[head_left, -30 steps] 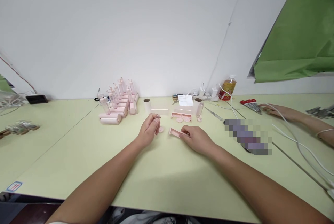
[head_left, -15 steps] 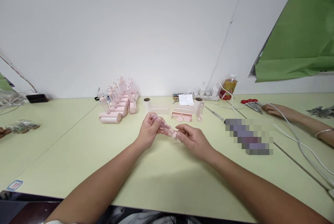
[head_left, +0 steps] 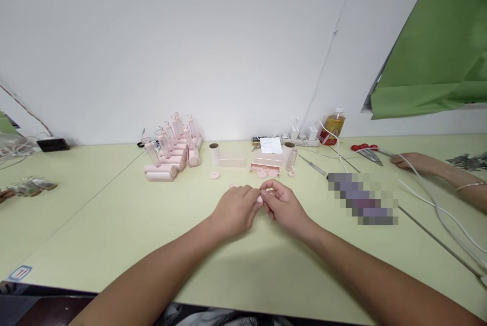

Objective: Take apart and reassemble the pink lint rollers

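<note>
In the middle of the table my left hand [head_left: 236, 210] is closed around a small clear pink tube, almost wholly covered by the fingers. Only its pale pink end cap [head_left: 259, 198] shows, between the two hands. My right hand [head_left: 283, 207] is closed too, thumb and fingertips pinching at that cap. Beyond the left hand lies a flat pink disc [head_left: 215, 175], and a second pink piece [head_left: 233, 185] peeks out just behind the knuckles.
Pink rollers with clear tubes [head_left: 160, 173] stand back left. Behind my hands are cardboard-cored rolls [head_left: 215, 153], clear covers [head_left: 233, 162] and a pink tray [head_left: 265, 169]. Rightward are a screwdriver [head_left: 312, 165], a drink bottle [head_left: 334, 127], white cables [head_left: 422, 191] and another person's hand [head_left: 413, 162].
My left hand has turned over the tube and moved right and toward me, hiding its body. The right fingers have closed at the capped end. The flat pink disc now shows on the table.
</note>
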Demonstrator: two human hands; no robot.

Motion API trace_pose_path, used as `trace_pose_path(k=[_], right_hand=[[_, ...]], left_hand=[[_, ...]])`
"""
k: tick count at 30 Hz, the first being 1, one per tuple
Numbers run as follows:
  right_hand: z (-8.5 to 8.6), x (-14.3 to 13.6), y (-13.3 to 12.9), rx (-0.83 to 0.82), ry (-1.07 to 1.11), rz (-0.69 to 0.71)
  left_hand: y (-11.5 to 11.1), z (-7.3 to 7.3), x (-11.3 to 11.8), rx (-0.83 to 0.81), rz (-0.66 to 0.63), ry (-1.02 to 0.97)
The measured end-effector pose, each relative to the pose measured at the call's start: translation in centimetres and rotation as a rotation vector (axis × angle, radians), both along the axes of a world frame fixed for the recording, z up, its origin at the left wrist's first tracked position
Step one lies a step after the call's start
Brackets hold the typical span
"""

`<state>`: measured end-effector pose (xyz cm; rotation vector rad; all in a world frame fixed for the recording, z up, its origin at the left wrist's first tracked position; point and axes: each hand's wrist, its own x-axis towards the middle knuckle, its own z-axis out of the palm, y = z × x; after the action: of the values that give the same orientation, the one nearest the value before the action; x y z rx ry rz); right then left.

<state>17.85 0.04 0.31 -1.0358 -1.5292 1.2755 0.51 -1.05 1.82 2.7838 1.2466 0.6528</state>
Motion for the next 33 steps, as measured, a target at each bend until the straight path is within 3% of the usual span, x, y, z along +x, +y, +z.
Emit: trace_pose_path(k=[6,16,18,21,24,26,30,33], right_hand=[[-0.5,0.0,-0.5,0.068,0.078,0.107],[-0.3,0.9,-0.6,0.317,-0.037,0.08],[0.0,1.2,-0.3,0.34,-0.045,0.003],[0.7,1.8,0.5,0.33,-0.056,-0.193],[1.1,2.7,2.0,0.356,-0.188,-0.358],[0.9,3.4,3.1,0.356,-0.351,-0.408],[-0.1,4.4,4.8,0.307,-0.606,-0.385],[-0.8,4.6,5.4,0.3,-0.722,-0.35]], left_hand=[[-1.0,-0.5,0.7,-0.149,0.045,-0.026],[-0.2,0.6,0.1,-0.524,-0.222,-0.51],[0.2,0.6,-0.2,-0.576,-0.172,-0.611],[1.6,0.2,-1.2,-0.65,0.009,-0.788],[3.3,-0.3,-2.7,-0.657,0.129,-0.934],[4.3,-0.5,-3.8,-0.583,0.226,-0.867],[5.4,-0.8,-5.5,-0.392,0.402,-0.428],[5.6,-1.0,-6.3,-0.369,0.489,-0.164]])
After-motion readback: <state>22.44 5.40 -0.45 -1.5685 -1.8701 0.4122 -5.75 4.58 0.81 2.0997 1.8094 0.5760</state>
